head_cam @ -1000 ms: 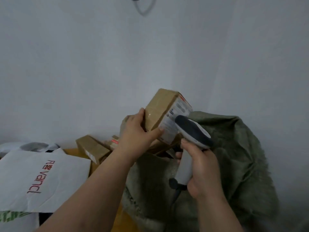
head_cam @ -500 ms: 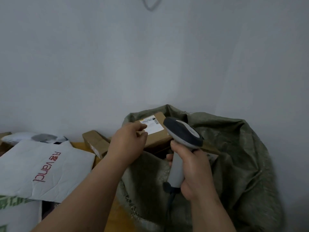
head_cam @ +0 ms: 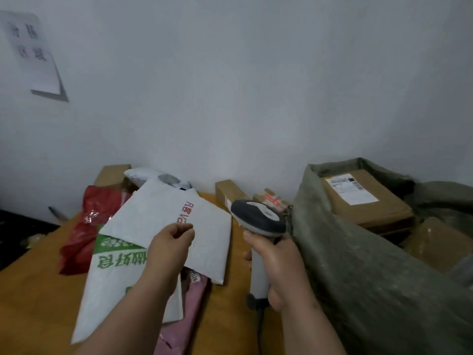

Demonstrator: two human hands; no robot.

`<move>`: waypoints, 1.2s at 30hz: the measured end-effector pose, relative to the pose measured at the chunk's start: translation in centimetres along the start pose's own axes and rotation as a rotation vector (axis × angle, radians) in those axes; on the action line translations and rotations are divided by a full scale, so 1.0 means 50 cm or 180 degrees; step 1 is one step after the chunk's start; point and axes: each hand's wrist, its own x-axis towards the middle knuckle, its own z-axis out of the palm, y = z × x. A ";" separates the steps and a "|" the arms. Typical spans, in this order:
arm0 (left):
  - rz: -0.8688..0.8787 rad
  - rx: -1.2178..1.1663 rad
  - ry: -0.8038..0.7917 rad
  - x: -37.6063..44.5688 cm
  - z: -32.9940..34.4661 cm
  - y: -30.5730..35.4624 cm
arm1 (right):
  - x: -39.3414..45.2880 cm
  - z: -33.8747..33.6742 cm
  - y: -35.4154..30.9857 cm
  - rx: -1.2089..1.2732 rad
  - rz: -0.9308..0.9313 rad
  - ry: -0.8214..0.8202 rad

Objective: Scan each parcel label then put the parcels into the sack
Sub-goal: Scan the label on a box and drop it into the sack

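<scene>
My left hand (head_cam: 171,244) hovers over a white mailer with red lettering (head_cam: 158,208), fingers curled together with nothing visible in them. My right hand (head_cam: 279,265) grips a grey handheld scanner (head_cam: 258,216), held upright between the mailer and the sack. The green woven sack (head_cam: 358,278) stands open at the right. Inside it lies a brown box with a white label (head_cam: 371,203), face up, and another brown box (head_cam: 435,242) beside it.
On the wooden table (head_cam: 38,290) lie a white bag with green print (head_cam: 112,278), a red bag (head_cam: 84,226), a pink parcel (head_cam: 186,316), a small brown box (head_cam: 229,192) and a taped parcel (head_cam: 271,198). A paper sheet (head_cam: 33,55) hangs on the wall.
My left hand set the labelled brown box in the sack, let go, and moved left over the white mailer. The view swung left; the scanner stays in my right hand.
</scene>
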 end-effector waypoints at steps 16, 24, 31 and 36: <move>-0.0580 0.0264 -0.0639 0.253 -0.001 -0.074 | 0.277 0.164 0.056 -0.0150 0.0343 0.0574; -0.0793 0.0284 -0.0865 0.420 0.154 -0.080 | 0.542 0.165 0.099 -0.0587 0.0525 0.0560; -0.1249 -0.0091 -0.1036 0.568 0.269 -0.139 | 0.692 0.205 0.153 -0.1091 0.0823 0.0353; -0.1694 -0.0481 -0.1089 0.627 0.333 -0.172 | 0.768 0.202 0.175 -0.1575 0.0874 0.0389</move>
